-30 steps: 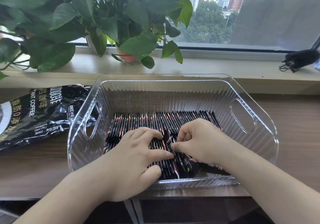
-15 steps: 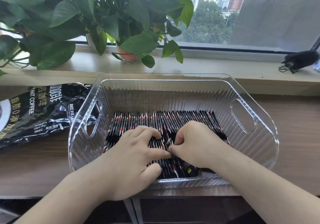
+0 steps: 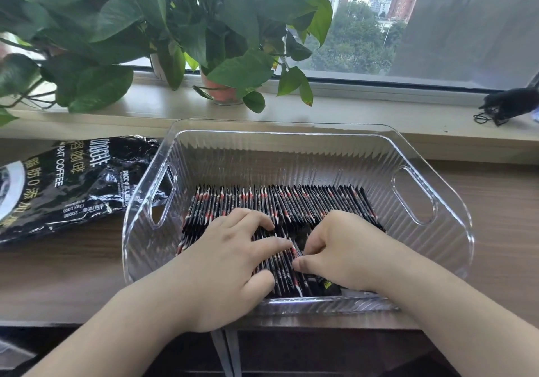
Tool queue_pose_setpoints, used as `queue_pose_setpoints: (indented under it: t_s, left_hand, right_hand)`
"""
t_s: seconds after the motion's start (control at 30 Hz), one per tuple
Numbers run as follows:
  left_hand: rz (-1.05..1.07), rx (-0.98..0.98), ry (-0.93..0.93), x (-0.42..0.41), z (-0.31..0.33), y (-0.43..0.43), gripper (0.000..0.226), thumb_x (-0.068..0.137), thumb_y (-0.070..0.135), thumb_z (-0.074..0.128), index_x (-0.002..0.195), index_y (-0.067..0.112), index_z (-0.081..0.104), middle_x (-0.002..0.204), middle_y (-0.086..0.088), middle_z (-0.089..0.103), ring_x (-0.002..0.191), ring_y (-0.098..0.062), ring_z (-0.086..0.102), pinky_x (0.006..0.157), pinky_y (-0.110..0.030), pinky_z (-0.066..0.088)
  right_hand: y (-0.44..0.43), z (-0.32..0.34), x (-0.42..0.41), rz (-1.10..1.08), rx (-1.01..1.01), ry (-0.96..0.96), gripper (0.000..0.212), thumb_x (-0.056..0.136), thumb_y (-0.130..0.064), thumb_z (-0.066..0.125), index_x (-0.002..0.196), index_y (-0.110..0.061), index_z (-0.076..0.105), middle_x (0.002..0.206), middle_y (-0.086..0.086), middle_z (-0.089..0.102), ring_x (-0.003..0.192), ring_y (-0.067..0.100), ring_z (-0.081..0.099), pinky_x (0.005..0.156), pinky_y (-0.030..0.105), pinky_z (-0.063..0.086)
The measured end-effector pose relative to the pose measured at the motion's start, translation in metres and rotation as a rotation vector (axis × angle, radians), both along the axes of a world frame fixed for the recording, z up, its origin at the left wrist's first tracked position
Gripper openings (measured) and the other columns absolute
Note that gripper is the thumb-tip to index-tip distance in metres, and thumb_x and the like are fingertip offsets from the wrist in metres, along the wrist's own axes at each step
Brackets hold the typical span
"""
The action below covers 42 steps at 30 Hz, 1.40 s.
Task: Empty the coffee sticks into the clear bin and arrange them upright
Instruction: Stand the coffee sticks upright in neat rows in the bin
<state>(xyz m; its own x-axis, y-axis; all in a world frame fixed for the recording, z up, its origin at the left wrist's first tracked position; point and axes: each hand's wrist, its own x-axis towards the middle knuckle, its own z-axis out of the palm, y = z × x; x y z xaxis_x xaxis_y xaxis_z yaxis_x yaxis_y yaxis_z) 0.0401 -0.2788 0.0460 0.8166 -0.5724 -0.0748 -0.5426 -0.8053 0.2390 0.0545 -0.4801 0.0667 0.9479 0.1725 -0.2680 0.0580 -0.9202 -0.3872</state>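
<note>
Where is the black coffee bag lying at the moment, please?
In the head view, the black coffee bag lies on the table at left, beside the clear bin's left wall.

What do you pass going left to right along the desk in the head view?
Coffee bag → left handle slot of the clear bin → left hand → right hand, both hands on the coffee sticks → right handle slot.
</note>
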Motion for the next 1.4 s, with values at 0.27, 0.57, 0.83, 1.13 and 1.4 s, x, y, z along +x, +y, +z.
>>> queue_pose_setpoints:
  t_s: [0.27,0.57,0.83,1.13,1.4]
  left_hand:
    - [-0.006,0.027,0.042,0.002,0.0,-0.001,0.074,0.074,0.056,0.007,0.145,0.056,0.029,0.149,0.016,0.016,0.139,0.001,0.0,0.12,-0.033,0.009]
    - [-0.012,0.02,0.063,0.002,-0.001,-0.001,0.068,0.078,0.055,0.01,0.143,0.059,0.03,0.148,0.017,0.016,0.139,0.002,-0.001,0.119,-0.031,0.008]
    - [-0.026,0.034,0.059,0.0,0.003,-0.001,0.056,0.087,0.048,0.023,0.142,0.055,0.034,0.149,0.016,0.015,0.138,0.001,-0.003,0.115,-0.03,0.007]
    - [-0.034,0.034,0.068,0.002,0.001,0.0,0.057,0.087,0.051,0.021,0.143,0.058,0.029,0.151,0.015,0.012,0.141,-0.001,-0.005,0.117,-0.031,0.004]
    - [-0.036,0.034,0.077,0.001,0.001,-0.001,0.057,0.088,0.051,0.023,0.144,0.058,0.03,0.153,0.016,0.01,0.14,0.002,-0.008,0.119,-0.033,0.003]
  right_hand:
    - [0.0,-0.002,-0.001,-0.052,0.024,0.016,0.033,0.075,-0.055,0.081,0.059,-0.03,0.067,0.05,-0.007,0.058,0.046,0.007,0.053,0.046,0.019,0.039]
    - [-0.005,-0.006,0.002,-0.039,0.062,0.064,0.026,0.09,-0.046,0.071,0.075,-0.026,0.075,0.048,-0.008,0.058,0.047,0.008,0.055,0.052,0.022,0.045]
    - [-0.003,-0.008,0.0,-0.076,-0.04,-0.038,0.026,0.083,-0.031,0.07,0.069,-0.01,0.073,0.058,0.002,0.063,0.051,0.017,0.054,0.051,0.029,0.052]
    - [-0.001,0.002,-0.016,-0.128,-0.242,-0.278,0.047,0.082,-0.06,0.068,0.067,-0.019,0.051,0.068,-0.007,0.053,0.063,0.012,0.052,0.051,0.026,0.038]
    - [-0.007,-0.008,-0.009,-0.003,-0.087,-0.085,0.046,0.082,-0.054,0.071,0.066,-0.012,0.062,0.058,-0.001,0.052,0.052,0.014,0.047,0.048,0.026,0.037]
